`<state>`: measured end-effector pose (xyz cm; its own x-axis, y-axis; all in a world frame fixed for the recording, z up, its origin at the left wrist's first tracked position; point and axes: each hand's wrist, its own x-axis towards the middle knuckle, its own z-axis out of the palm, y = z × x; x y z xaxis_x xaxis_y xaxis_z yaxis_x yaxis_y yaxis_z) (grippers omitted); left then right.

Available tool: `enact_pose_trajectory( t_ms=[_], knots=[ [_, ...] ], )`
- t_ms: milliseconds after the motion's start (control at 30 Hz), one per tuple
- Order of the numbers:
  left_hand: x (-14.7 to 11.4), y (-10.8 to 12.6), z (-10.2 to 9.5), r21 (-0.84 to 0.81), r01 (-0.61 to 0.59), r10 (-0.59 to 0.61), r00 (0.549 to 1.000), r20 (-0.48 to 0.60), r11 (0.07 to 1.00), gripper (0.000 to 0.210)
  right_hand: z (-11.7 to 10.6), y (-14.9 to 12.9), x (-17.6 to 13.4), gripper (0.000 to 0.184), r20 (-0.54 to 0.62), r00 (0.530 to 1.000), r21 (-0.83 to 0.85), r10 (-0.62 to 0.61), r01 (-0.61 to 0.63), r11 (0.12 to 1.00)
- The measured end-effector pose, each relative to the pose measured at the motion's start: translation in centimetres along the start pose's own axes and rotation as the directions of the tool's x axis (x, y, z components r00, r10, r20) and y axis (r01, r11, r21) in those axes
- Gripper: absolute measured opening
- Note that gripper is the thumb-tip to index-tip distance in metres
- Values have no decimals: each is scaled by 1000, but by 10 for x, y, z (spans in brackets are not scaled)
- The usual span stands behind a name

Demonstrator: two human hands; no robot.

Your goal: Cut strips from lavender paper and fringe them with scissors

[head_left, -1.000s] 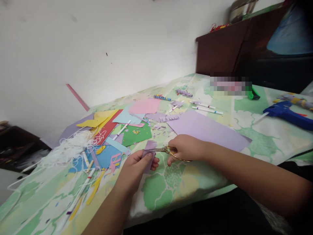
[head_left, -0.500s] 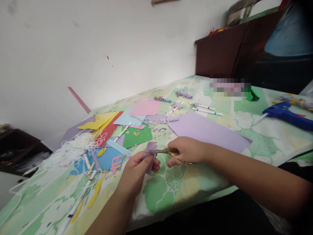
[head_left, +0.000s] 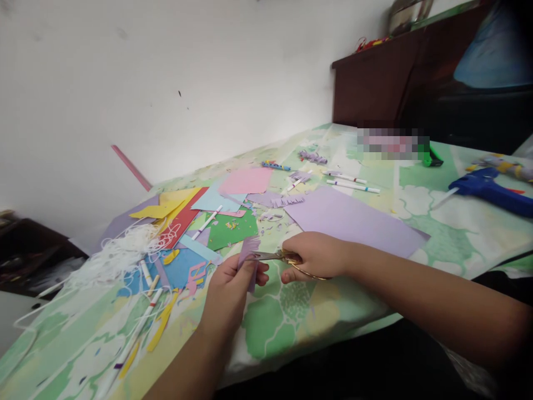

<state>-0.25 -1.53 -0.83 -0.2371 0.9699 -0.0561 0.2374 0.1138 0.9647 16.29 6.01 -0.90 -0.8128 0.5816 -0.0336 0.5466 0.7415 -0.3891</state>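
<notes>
My left hand (head_left: 233, 280) pinches a narrow strip of purple paper (head_left: 249, 248) upright, its upper part cut into a fringe along the right edge. My right hand (head_left: 310, 255) is closed round the gold handles of a pair of scissors (head_left: 268, 255). The blades point left and their tips meet the strip just above my left thumb. Beyond my right hand lies a large sheet of purple paper (head_left: 353, 219). A fringed purple strip (head_left: 288, 201) rests beside that sheet, near a green sheet (head_left: 233, 229) strewn with scraps.
A tangle of white string (head_left: 125, 253) covers the left side, near yellow paper (head_left: 164, 208) and a red sheet (head_left: 185, 219). Several white markers (head_left: 353, 186) lie about. A blue glue gun (head_left: 493, 191) sits at the right, with a dark cabinet (head_left: 366, 91) behind the table.
The scissors and the purple strip have shifted slightly left with my hands. The blades look a little more apart at the strip's edge. The view has tilted slightly.
</notes>
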Motion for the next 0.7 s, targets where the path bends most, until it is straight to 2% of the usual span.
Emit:
enact_pose_trajectory(
  t_ms=[133, 367, 700],
  knots=[
    [1, -3, 1, -15, 1, -1, 1000, -5, 1000, 23, 0, 0, 1, 51, -6, 1000, -14, 24, -24, 1000],
    [-1, -1, 6, 68, -13, 5, 994, 106, 998, 23, -1, 0, 1, 46, 7, 1000, -27, 5, -5, 1000],
    [-2, -3, 5, 96, -54, 51, 998, 34, 994, 16, 0, 1, -1, 50, -9, 1000, -48, -10, 10, 999]
  ],
)
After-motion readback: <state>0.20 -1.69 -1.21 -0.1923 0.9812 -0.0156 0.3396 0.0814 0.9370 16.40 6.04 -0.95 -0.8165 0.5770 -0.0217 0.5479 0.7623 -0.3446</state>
